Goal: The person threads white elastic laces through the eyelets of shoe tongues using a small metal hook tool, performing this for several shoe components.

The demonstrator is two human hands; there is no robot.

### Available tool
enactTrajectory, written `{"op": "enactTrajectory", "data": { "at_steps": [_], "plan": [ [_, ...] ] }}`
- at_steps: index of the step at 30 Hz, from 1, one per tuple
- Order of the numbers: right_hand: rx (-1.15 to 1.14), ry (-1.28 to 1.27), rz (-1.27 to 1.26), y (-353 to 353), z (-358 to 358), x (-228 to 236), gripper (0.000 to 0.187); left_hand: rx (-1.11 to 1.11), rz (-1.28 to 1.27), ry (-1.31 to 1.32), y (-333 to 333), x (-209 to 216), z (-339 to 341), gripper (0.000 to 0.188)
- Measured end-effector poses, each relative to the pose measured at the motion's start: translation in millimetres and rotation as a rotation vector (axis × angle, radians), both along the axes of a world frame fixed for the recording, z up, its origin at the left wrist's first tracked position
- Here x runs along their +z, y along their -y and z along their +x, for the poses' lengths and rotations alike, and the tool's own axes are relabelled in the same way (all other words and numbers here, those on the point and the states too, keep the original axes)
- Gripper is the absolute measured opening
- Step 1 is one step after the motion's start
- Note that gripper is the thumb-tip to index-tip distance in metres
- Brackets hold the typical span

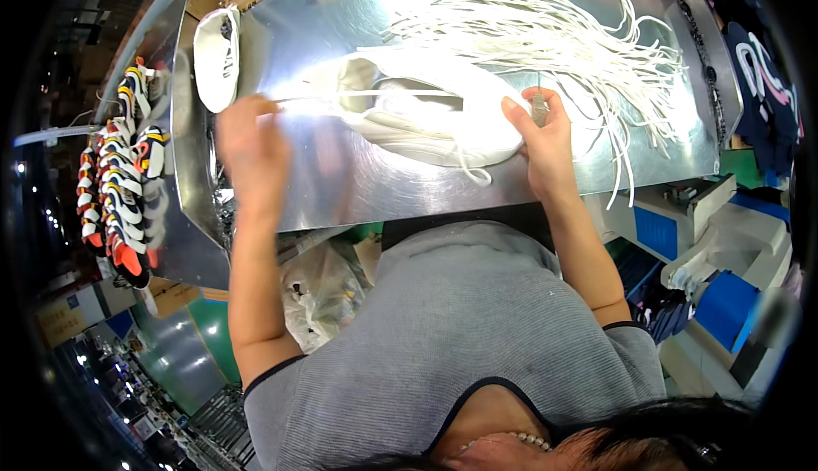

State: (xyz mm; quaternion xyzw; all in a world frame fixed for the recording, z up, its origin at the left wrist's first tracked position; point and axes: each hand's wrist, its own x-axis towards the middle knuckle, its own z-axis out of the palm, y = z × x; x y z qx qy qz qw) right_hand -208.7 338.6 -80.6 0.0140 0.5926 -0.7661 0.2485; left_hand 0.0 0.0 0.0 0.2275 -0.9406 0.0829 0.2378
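Note:
A white shoe lies on its side on the metal tabletop in front of me, toe to the right. My left hand, smeared by motion, is closed at the left end of a white shoelace. The lace stretches taut from that hand across the shoe's opening. At the toe, my right hand grips a small tool with a thin metal shaft pointing up; its thumb is close to the shoe. A short lace loop hangs off the shoe's near side.
Many loose white laces are heaped on the metal table behind the shoe. Another white shoe stands at the left edge. Colourful shoe parts are stacked farther left. A plastic bag hangs below the table's front edge.

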Motion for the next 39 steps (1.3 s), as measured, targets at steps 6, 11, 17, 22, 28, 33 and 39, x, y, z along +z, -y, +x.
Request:
{"op": "enactTrajectory", "data": {
  "at_steps": [6,11,17,22,28,33,39],
  "plan": [
    [0.133,-0.005,0.06,-22.5,-13.1,5.5,0.031,0.268,-0.263,-0.048,83.1,47.9,74.9,0.008],
    [0.137,-0.486,0.21,-17.6,-27.0,-19.7,0.017,-0.629,0.797,-0.044,-115.4,78.0,-57.1,0.011],
    [0.117,-0.801,0.299,-41.9,-32.0,15.9,0.012,-0.708,0.514,-0.198,-156.7,54.3,-121.6,0.013],
    [0.316,-0.669,0.032,-10.2,-2.8,41.5,0.015,-0.777,0.564,-0.146,-173.1,27.1,-131.3,0.014],
    [0.342,0.055,-0.408,11.4,2.4,45.8,0.015,-0.571,0.84,-0.154,-147.6,11.2,-113.7,0.01],
    [0.309,-0.311,-0.018,23.2,10.2,39.4,0.015,-0.589,0.691,-0.147,-149.8,0.3,-111.8,0.007],
    [0.343,-0.234,-0.01,24.4,4.0,34.6,0.012,-0.598,0.61,-0.093,-151.0,-3.1,-119.1,0.013]
  ]
}}
